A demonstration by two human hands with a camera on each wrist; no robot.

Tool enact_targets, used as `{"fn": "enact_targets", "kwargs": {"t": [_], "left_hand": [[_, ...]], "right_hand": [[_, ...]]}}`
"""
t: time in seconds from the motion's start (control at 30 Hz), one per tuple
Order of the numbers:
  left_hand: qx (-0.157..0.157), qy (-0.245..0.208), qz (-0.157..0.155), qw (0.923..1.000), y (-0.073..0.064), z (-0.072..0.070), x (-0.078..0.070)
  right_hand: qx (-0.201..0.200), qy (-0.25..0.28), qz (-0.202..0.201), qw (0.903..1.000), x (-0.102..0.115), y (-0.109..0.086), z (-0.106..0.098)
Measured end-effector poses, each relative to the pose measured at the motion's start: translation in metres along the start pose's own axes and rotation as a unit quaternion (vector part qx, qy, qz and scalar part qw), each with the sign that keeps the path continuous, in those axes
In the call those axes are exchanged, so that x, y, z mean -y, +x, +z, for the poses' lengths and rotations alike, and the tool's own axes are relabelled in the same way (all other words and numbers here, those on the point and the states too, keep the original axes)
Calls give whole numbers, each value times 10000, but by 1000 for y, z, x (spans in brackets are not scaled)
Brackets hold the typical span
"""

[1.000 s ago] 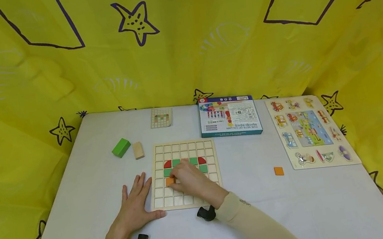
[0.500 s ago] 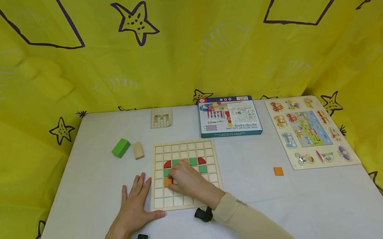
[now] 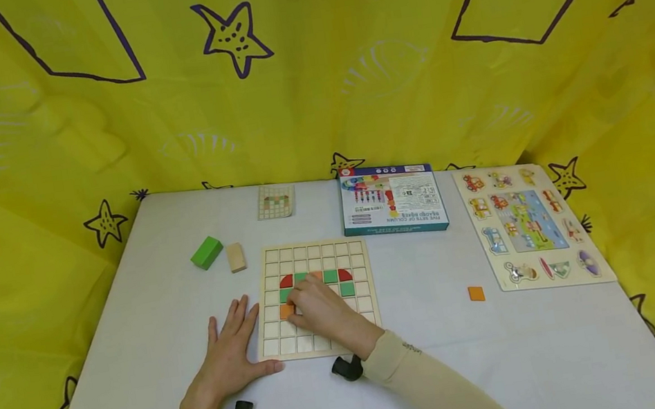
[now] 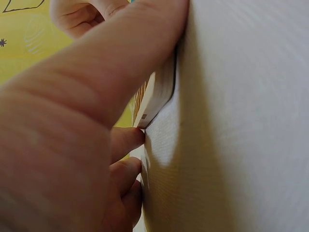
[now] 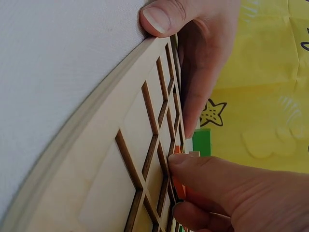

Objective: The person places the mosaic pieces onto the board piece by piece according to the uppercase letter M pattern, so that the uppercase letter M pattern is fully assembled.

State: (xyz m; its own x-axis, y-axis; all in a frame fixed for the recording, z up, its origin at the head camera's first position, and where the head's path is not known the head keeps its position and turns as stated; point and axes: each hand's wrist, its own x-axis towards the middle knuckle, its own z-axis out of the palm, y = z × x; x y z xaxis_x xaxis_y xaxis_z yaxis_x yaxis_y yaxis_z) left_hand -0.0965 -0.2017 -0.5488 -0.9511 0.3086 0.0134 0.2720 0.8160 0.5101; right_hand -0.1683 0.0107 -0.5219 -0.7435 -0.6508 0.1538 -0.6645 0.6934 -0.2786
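Note:
My right hand (image 3: pixel 325 308) is over the wooden grid board (image 3: pixel 315 251) and pinches an orange square tile (image 3: pixel 286 311) at a cell left of centre. In the right wrist view, thumb and fingers grip that orange tile (image 5: pixel 177 188) against the board; whether it lies flat in its cell is hidden. Red quarter-round tiles (image 3: pixel 345 275) and green square tiles (image 3: pixel 347 289) fill other cells. My left hand (image 3: pixel 229 351) rests with spread fingers on the table at the board's left edge, thumb by the near corner. The left wrist view shows its fingertips touching the board's side.
A loose orange tile (image 3: pixel 476 293) lies right of the board. Beyond it is a picture puzzle (image 3: pixel 504 277). At the back are a pattern card (image 3: pixel 275 201) and a flat box (image 3: pixel 393 201). A green block (image 3: pixel 206 253) and a plain wooden block (image 3: pixel 236 258) sit to the left.
My right hand has shifted slightly left with the orange tile, then kept almost still over the same cell. The left hand has stayed put.

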Motion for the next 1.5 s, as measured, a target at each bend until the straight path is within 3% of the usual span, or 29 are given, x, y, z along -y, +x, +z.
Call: {"fn": "enact_targets", "kwargs": {"t": [0.4, 0.63, 1.07, 1.5], "left_hand": [[56, -35, -43, 10000, 0, -2, -2], [47, -58, -42, 10000, 0, -2, -2], [38, -63, -83, 9999, 1, -3, -1], [121, -70, -135, 9998, 1, -1, 0]], "right_hand": [[31, 47, 63, 10000, 1, -2, 1], [42, 335, 142, 9993, -4, -7, -4], [-139, 753, 451, 9960, -31, -37, -29], [-252, 819, 1493, 9851, -73, -83, -51]]}}
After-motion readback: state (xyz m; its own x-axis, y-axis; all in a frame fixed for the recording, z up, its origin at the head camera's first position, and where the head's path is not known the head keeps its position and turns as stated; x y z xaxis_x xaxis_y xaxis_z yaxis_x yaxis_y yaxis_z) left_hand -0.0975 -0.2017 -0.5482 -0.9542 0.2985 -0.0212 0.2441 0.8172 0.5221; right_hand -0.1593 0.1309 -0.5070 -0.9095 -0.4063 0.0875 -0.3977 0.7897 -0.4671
